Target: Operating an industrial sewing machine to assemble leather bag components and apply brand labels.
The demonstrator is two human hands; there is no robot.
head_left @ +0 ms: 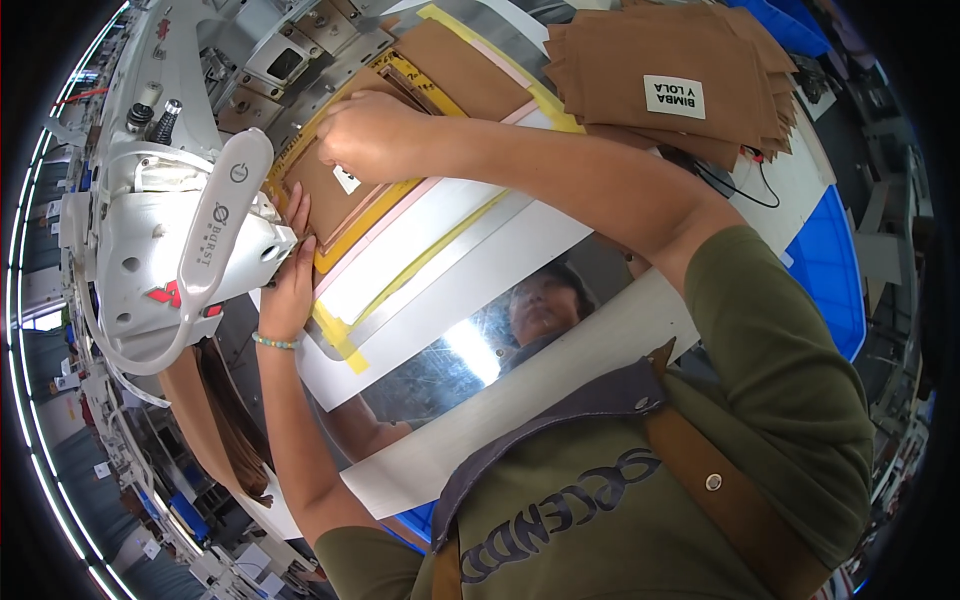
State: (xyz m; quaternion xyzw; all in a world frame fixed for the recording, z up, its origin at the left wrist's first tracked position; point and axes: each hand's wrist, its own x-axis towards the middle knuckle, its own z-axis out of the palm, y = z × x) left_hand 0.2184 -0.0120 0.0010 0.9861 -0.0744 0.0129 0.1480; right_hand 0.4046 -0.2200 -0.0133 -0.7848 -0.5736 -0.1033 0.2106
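Note:
A flat brown fabric piece (pixel 325 208) lies in a yellow-edged template frame (pixel 345 245) under the sewing machine head (pixel 150 240). My right hand (pixel 375 135) reaches across from the right and rests on this piece with its fingers curled. Part of a small white label (pixel 346 180) shows just below those fingers; whatever they may pinch is hidden. Next to the machine head, my left hand (pixel 288 285) lies with fingers stretched out over the near left corner of the frame and the brown piece. The machine head covers some of its surroundings.
A pile of brown pieces (pixel 610 60) with a white label on top is at the far right. Blue bins (pixel 830 270) stand beyond the table's right edge. A white lamp (pixel 225 215) juts over the machine. Brown material (pixel 215 420) hangs at left; a shiny metal plate (pixel 430 375) lies nearer me.

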